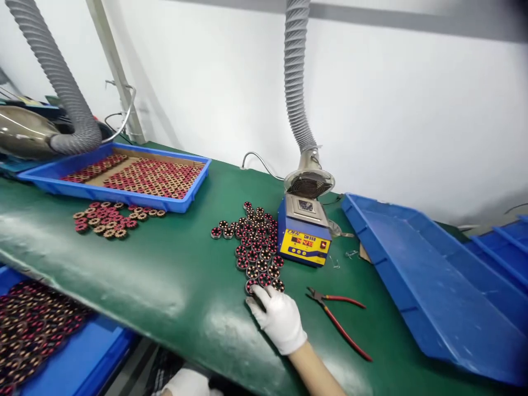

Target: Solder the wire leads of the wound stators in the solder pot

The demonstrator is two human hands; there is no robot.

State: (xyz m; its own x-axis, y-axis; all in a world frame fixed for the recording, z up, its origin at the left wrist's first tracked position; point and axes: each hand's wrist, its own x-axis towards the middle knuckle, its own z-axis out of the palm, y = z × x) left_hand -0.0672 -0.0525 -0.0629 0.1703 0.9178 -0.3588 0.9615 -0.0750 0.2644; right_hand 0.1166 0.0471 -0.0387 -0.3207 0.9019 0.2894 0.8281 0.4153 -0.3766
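My right hand, in a white glove, reaches over the near end of a cluster of round motor stators. Its fingers are bent but apart, and the fingertips touch the nearest stators; none is lifted. These stators have dark rims with red and copper-coloured windings. Only the back of my white-gloved left hand shows at the bottom edge, below the bench; its fingers are hidden. Just right of the cluster stands a blue and yellow solder pot with a lit display. Red-handled cutting pliers lie with handles spread, right of my right hand.
A blue tray at the back left holds many red and tan rings, with loose rings before it. Another blue tray slants along the right. A fume hood hangs over the pot. Lower left, a bin holds more stators.
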